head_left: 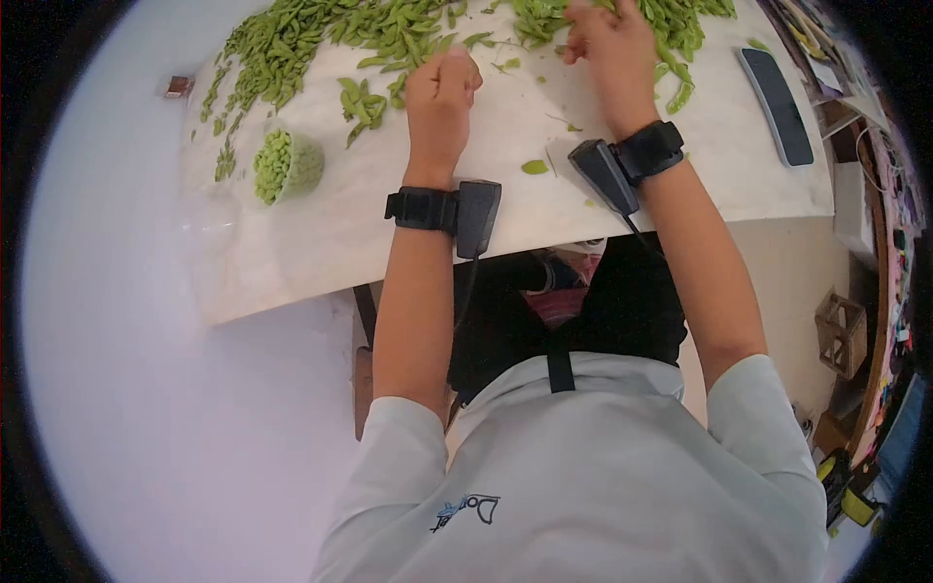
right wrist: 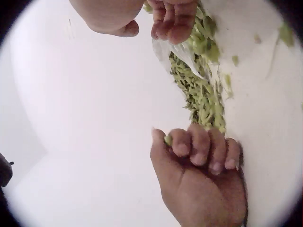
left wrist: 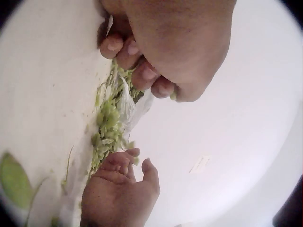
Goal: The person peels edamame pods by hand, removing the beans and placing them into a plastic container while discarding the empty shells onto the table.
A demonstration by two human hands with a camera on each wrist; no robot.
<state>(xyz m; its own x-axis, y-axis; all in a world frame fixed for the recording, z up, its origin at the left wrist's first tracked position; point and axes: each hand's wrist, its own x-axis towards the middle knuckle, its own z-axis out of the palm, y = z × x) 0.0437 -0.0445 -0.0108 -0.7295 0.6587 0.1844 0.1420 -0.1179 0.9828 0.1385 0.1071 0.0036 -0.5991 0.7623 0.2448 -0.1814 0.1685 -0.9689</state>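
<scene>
My left hand (head_left: 442, 92) is held over the white table with its fingers curled in. In the right wrist view, a small green soybean (right wrist: 168, 140) shows pinched between its thumb and forefinger; most of it is hidden. To the right, at the far side of the table, is my right hand (head_left: 619, 58), fingers loosely bent and thumb apart from them. It is close over the green soybean pods (head_left: 675, 29). More pods (head_left: 282, 49) lie heaped beyond the left hand. A clear cup (head_left: 309, 165) of shelled green beans stands left of the left hand.
A phone (head_left: 777, 107) lies near the table's right edge. A loose green leaf (head_left: 535, 167) and small scraps are on the white tabletop (head_left: 369, 223) between the hands and the front edge. A thin white plastic bag (left wrist: 127, 106) lies among the pods.
</scene>
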